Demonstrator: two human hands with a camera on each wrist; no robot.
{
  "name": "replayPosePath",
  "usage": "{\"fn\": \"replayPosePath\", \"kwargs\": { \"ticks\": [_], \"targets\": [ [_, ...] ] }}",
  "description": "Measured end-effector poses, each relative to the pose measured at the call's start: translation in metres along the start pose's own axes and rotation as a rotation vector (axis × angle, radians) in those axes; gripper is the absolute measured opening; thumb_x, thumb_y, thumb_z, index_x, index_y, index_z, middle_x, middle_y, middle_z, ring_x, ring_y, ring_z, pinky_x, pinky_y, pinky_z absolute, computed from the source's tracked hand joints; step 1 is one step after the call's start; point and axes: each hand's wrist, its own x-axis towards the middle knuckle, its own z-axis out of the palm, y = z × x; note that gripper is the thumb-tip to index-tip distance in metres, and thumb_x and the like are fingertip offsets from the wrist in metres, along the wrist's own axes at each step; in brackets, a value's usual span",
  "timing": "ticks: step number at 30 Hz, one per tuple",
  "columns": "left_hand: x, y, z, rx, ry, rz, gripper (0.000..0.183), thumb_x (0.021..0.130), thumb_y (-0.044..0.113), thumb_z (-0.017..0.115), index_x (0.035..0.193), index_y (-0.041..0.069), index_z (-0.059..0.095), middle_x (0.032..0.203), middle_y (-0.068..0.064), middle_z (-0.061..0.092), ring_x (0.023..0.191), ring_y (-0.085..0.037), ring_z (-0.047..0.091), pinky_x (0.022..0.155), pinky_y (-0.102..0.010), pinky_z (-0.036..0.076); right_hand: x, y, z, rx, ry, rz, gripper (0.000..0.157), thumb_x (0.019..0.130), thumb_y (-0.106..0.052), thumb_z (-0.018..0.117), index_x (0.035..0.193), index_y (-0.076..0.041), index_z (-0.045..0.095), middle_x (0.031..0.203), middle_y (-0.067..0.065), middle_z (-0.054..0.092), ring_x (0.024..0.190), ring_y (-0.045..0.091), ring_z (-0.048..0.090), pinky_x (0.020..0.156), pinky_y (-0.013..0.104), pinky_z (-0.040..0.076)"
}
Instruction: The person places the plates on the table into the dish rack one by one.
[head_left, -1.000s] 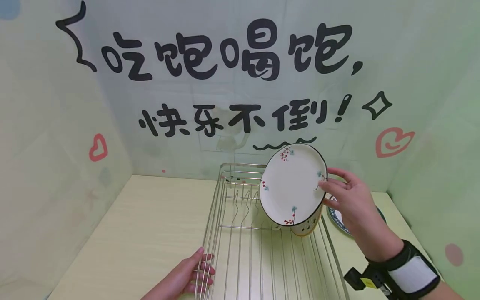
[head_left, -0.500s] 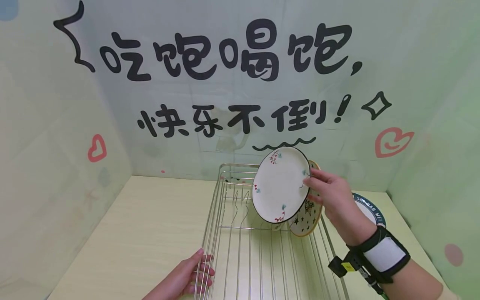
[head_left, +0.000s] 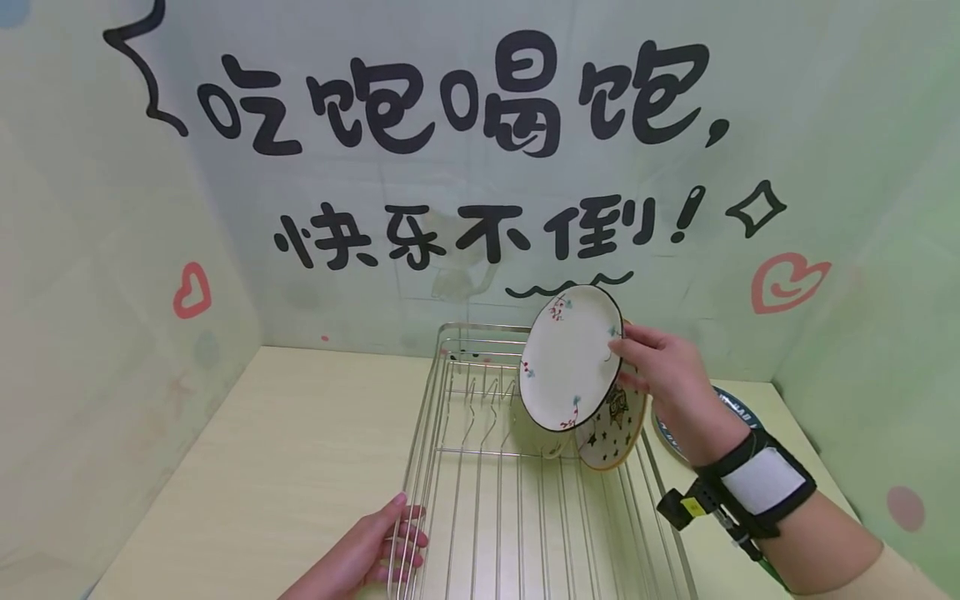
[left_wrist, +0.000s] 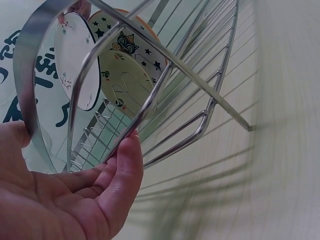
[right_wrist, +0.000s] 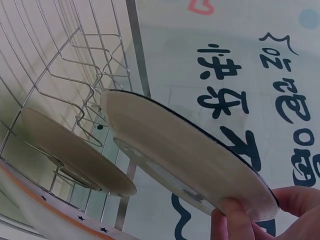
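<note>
My right hand (head_left: 667,371) pinches the right edge of a white oval plate (head_left: 566,358) with a dark rim and small red and blue floral sprigs. The plate is raised and tilted over the back of a metal wire dish rack (head_left: 483,453). In the right wrist view, the plate's underside (right_wrist: 170,150) faces the camera. Behind it in the rack stand an orange-rimmed plate (head_left: 618,417) with stars and a cat picture, and a pale yellow plate (left_wrist: 130,80). My left hand (head_left: 375,546) holds the rack's left side near the front, fingers curled at the wires.
A blue-rimmed plate (head_left: 738,404) with lettering lies on the table right of the rack, partly behind my right forearm. The light wooden table (head_left: 262,467) extends to the left. A printed cloth wall (head_left: 360,308) rises close behind the rack.
My right hand has moved left, the plate shifting left and then slightly back right and up as it turned. More of the starred plate shows. My left hand stays on the rack.
</note>
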Motion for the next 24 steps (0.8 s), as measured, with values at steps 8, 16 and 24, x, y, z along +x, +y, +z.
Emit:
{"fn": "replayPosePath", "kwargs": {
  "ticks": [8, 16, 24],
  "targets": [
    [-0.001, 0.000, 0.000, -0.001, 0.001, -0.001, 0.071, 0.099, 0.049, 0.031, 0.132, -0.014, 0.033, 0.096, -0.011, 0.057, 0.084, -0.025, 0.061, 0.070, -0.037, 0.053, 0.004, -0.003, 0.005, 0.034, -0.031, 0.005, 0.053, 0.093, -0.013, 0.055, 0.140, 0.002, 0.037, 0.146, 0.013, 0.028, 0.120, 0.025, 0.043, 0.094, 0.037, 0.042],
    [-0.001, 0.001, 0.000, -0.005, 0.006, 0.003, 0.071, 0.100, 0.048, 0.030, 0.133, -0.015, 0.032, 0.097, -0.012, 0.057, 0.083, -0.024, 0.060, 0.070, -0.038, 0.053, 0.006, -0.001, 0.009, -0.014, -0.058, 0.017, 0.053, 0.093, -0.012, 0.055, 0.140, 0.003, 0.037, 0.142, 0.017, 0.032, 0.118, 0.029, 0.046, 0.092, 0.034, 0.043],
    [-0.001, 0.001, 0.000, -0.023, 0.011, -0.005, 0.071, 0.100, 0.047, 0.030, 0.132, -0.016, 0.032, 0.097, -0.010, 0.058, 0.082, -0.022, 0.060, 0.070, -0.037, 0.053, 0.007, -0.002, 0.013, -0.001, -0.069, 0.054, 0.053, 0.093, -0.011, 0.054, 0.141, 0.001, 0.037, 0.142, 0.018, 0.032, 0.118, 0.032, 0.045, 0.095, 0.037, 0.041]
  ]
}}
